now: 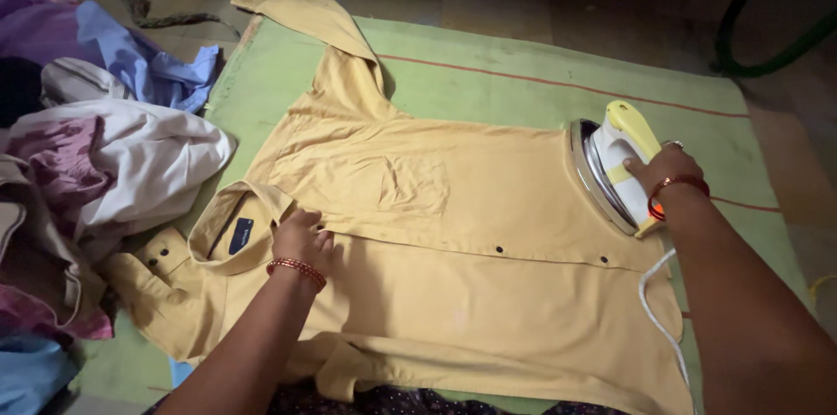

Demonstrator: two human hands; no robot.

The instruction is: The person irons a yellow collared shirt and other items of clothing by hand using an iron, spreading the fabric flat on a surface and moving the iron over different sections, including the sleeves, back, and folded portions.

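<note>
Seen from above, looking down at two bare forearms over a floor-level ironing spot.

Green mat (488,66) spread flat, with a thin red stripe running across its far part. On top, a yellow shirt (436,232) laid open, front up, collar toward the left fingers, hem toward the right fingers, one sleeve stretched away to the far corner of the mat. Chest pocket and a row of dark buttons along the placket, lying between the two hands. Off the mat, beyond the left fingers, a loose pile of clothes (78,136) in white, purple, blue and pink.

Left arm reaching in from the bottom edge, forearm angled up toward the collar, red bangle at the wrist. Left hand (301,239) palm down on the shirt just beside the collar, fingers drawn close together and slightly curled, tips pressing the cloth near the top of the placket.

Right arm coming in from the lower right corner, wrist bent, red bangle on it too. Right hand (667,169) wrapped over the handle of an iron (610,166), fingers closed around the grip; fingertips hidden behind the handle. Iron white and yellow-green with a shiny metal soleplate, tipped on its edge at the shirt's hem, soleplate facing the left hand. White cord (658,310) trailing from the iron down under the right forearm, across the cloth.
</note>
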